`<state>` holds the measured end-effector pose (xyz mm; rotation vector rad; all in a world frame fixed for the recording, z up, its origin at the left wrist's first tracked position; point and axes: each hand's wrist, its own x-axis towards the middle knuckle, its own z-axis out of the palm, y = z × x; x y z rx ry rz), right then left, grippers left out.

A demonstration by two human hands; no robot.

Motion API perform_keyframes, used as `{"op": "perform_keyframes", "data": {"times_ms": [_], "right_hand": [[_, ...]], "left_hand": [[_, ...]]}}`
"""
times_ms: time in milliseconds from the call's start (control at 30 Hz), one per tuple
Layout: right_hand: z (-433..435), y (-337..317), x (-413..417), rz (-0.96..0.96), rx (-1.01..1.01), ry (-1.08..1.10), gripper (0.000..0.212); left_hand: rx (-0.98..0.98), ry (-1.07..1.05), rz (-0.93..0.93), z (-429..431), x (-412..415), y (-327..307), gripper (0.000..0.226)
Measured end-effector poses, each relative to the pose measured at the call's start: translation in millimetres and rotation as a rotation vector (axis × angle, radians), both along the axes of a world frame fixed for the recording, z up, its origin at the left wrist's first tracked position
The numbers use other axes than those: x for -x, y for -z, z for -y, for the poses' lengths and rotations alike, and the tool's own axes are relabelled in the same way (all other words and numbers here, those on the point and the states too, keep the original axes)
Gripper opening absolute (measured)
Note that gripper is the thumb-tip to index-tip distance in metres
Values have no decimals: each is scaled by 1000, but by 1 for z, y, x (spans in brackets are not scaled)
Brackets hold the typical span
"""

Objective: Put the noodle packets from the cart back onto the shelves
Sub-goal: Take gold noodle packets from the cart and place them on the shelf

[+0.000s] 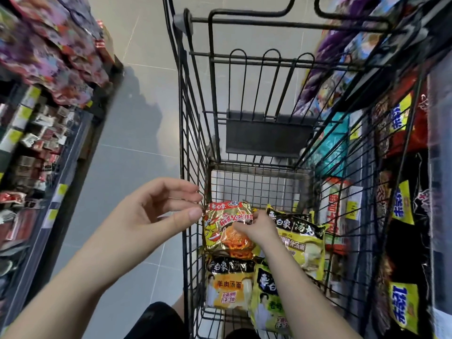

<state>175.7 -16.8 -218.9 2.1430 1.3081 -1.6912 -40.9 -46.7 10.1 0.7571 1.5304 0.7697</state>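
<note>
Blurred shelves, hidden packet parts

The shelves on the left (44, 133) and the right shelves (401, 133) are smeared by blur, their labels unreadable. The right hand (256, 227) covers part of the gold noodle packet (226, 228), and its forearm hides much of the yellow-green packet (266, 304); whether the fingers pinch is unclear.
</note>
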Motion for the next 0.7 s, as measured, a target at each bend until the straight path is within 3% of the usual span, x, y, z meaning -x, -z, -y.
{"op": "perform_keyframes", "data": {"times_ms": [267, 400, 600, 700], "right_hand": [[5, 3, 1, -60, 30, 72, 85], [11, 0, 2, -126, 87, 151, 62], [24, 15, -4, -254, 100, 270, 78], [25, -3, -7, -296, 70, 305, 55]], "left_hand": [[-8, 4, -8, -2, -6, 4, 44], [4, 20, -14, -1, -9, 3, 42], [25, 31, -35, 0, -12, 6, 42], [43, 55, -51, -1, -13, 11, 42]]}}
